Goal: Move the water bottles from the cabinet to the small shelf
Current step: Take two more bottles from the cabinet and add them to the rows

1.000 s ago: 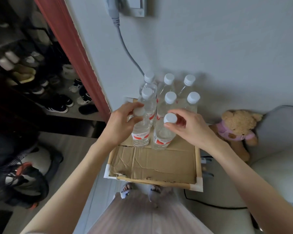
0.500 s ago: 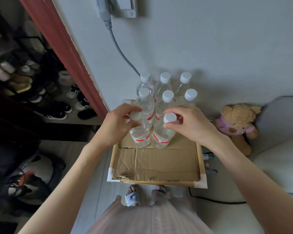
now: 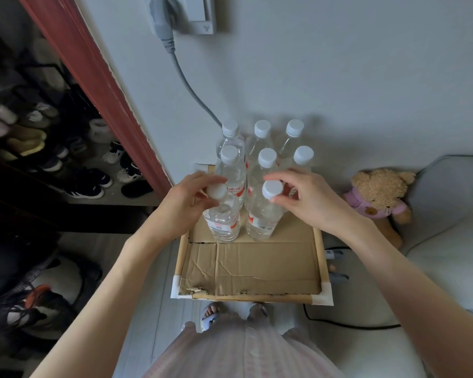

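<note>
Several clear water bottles (image 3: 266,158) with white caps and red labels stand in rows at the back of the small shelf (image 3: 257,266), whose top is covered in brown cardboard. Two more stand in front of them. My left hand (image 3: 180,208) pinches the cap of the front left bottle (image 3: 224,225). My right hand (image 3: 317,203) curls around the cap of the front right bottle (image 3: 262,222), thumb under the cap and fingers arched over it. Both front bottles rest upright on the cardboard.
A teddy bear (image 3: 377,197) sits right of the shelf beside a white cushion (image 3: 448,227). A grey cable (image 3: 186,85) runs down the wall to behind the bottles. Left is a shoe rack (image 3: 52,148) and a bag (image 3: 33,296) on the floor.
Both hands stay at the caps of the two front bottles, which stand in the same spot. My right fingers have lifted slightly over the cap.
</note>
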Available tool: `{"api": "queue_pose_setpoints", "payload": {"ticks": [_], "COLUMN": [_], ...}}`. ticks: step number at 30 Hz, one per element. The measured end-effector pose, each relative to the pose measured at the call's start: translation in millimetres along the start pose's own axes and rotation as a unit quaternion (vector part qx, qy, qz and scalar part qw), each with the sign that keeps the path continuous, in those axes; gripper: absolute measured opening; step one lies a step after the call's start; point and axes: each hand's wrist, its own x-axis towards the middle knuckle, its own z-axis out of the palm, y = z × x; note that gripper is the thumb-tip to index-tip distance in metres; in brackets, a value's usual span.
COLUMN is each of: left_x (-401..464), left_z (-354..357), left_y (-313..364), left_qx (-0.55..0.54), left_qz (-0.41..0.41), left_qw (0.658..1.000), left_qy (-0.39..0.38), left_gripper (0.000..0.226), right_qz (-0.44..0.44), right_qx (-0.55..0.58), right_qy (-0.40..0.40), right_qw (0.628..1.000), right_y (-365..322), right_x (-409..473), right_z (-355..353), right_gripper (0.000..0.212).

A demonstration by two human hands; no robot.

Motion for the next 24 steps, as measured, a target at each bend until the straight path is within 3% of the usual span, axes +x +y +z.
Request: {"api": "queue_pose_setpoints", "payload": {"ticks": [4, 6, 10, 13, 18, 24], "left_x": [0.9, 1.1, -2.1, -4.8, -5.9, -6.6], "left_z": [10.5, 14.3, 11.6, 7.9, 17.2, 29.3], "left_y": [4.6, 6.5, 6.8, 5.3, 6.8, 5.0], "left_qx": [0.013, 0.007, -0.007, 0.002, 0.009, 0.01], "left_qz": [-0.016, -0.026, 0.008, 0.01, -0.019, -0.017], "left_qw": [0.998, 0.997, 1.0, 1.0, 0.997, 0.99], "left_qy": [0.065, 0.077, 0.002, -0.019, 0.077, 0.139], "left_gripper": [0.033, 0.033, 0.044, 0.044, 0.036, 0.038], "right_qz": [0.004, -0.01, -0.015, -0.008, -0.013, -0.014], "right_qx": [-0.034, -0.033, 0.007, -0.023, -0.078, -0.116], "right_qy": [0.034, 0.009, -0.092, -0.045, 0.042, 0.082], "right_qw": [0.999, 0.999, 0.996, 0.999, 0.996, 0.99], "right_y": [-2.2, -2.3, -0.9, -2.2, -7.2, -11.2], "right_x": [-1.9, -3.2, -5.7, -5.5, -4.3, -5.6], "right_z": [5.7, 6.6, 3.6, 5.7, 12.1, 18.0], "right_gripper": [0.038, 0.042, 0.05, 0.037, 0.037, 0.041]}}
